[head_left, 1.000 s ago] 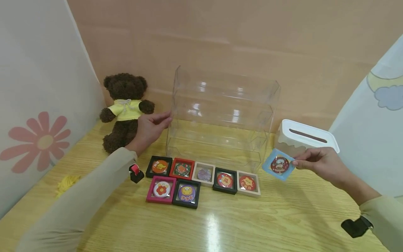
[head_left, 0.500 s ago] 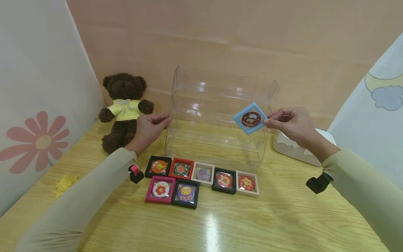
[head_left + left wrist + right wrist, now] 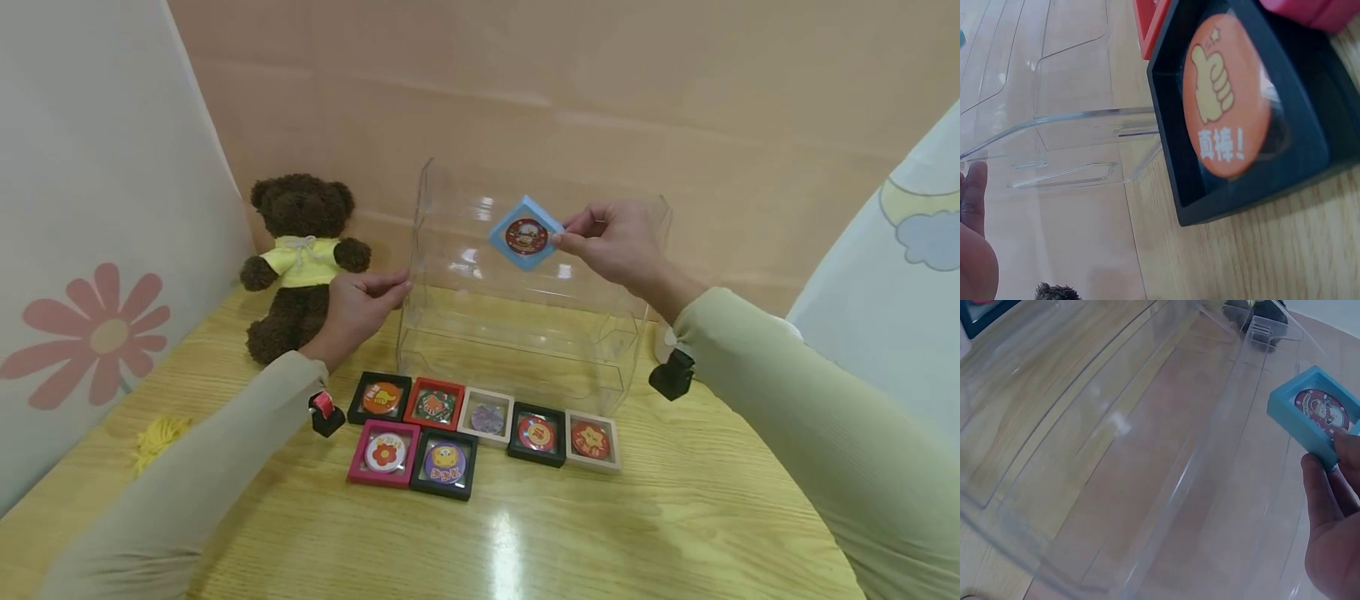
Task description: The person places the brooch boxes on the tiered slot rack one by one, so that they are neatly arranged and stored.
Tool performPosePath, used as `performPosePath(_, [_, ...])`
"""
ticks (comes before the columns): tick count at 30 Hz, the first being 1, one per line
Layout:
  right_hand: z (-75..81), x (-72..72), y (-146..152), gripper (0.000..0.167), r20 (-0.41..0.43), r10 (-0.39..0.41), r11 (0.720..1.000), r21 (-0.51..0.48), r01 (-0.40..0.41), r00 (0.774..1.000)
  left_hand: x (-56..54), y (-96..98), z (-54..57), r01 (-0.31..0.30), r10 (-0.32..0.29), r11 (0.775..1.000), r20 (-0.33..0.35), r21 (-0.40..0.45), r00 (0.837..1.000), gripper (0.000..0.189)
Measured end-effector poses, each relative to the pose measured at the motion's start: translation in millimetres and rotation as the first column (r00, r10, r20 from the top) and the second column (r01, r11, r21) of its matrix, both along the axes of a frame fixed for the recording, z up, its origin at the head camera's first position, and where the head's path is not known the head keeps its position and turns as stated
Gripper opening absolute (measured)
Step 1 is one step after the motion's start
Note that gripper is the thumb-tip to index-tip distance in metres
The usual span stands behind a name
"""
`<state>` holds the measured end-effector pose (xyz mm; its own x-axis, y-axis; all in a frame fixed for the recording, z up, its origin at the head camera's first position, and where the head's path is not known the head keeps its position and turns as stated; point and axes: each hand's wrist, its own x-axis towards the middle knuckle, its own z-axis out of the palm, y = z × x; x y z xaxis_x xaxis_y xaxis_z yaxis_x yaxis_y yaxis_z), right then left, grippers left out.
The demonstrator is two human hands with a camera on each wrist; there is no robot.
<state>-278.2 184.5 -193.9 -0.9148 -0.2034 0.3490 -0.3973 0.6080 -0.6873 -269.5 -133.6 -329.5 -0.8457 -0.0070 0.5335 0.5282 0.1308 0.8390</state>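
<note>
My right hand (image 3: 621,248) pinches a small light-blue square frame (image 3: 526,233) by one corner between thumb and fingers. A round dark-red badge (image 3: 1322,412) shows behind its window. The frame is raised, standing on its corner, and overlaps the upper tiers of a clear plastic tiered display rack (image 3: 510,340) in the head view. With thumb and fingertips, my left hand (image 3: 360,310) grips the rack's left side edge. Several more framed badges lie on the table before the rack, among them a black frame with an orange thumbs-up badge (image 3: 1227,94) and a pink frame (image 3: 384,452).
A brown teddy bear (image 3: 300,258) in a yellow top sits left of the rack, close behind my left hand. Yellow yarn (image 3: 161,442) lies at the table's left edge. A white tissue box (image 3: 663,342) stands at right, mostly hidden by my right sleeve.
My right hand has carried the blue frame leftward and up, from beside the tissue box to in front of the rack's upper tiers. The left hand has stayed on the rack's edge.
</note>
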Motion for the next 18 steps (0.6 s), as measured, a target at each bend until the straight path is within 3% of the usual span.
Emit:
performPosePath(7, [6.3, -9.6, -28, 0.022, -0.008, -0.034, 0.994, 0.103, 0.034, 0.999, 1.5, 1.8, 5.5, 0.016, -0.016, 1.0, 0.03, 0.001, 0.999, 0.02])
performPosePath(15, [6.2, -19.7, -38, 0.016, -0.038, 0.01, 0.975, 0.221, -0.002, 0.999, 19.3, 5.9, 24.5, 0.014, -0.014, 1.0, 0.038, 0.008, 0.999, 0.018])
performPosePath(18, [3.7, -21.8, -42, 0.016, -0.052, 0.036, 0.965, 0.26, -0.021, 0.998, 18.9, 4.5, 23.1, 0.021, -0.022, 1.0, 0.045, 0.02, 0.999, 0.018])
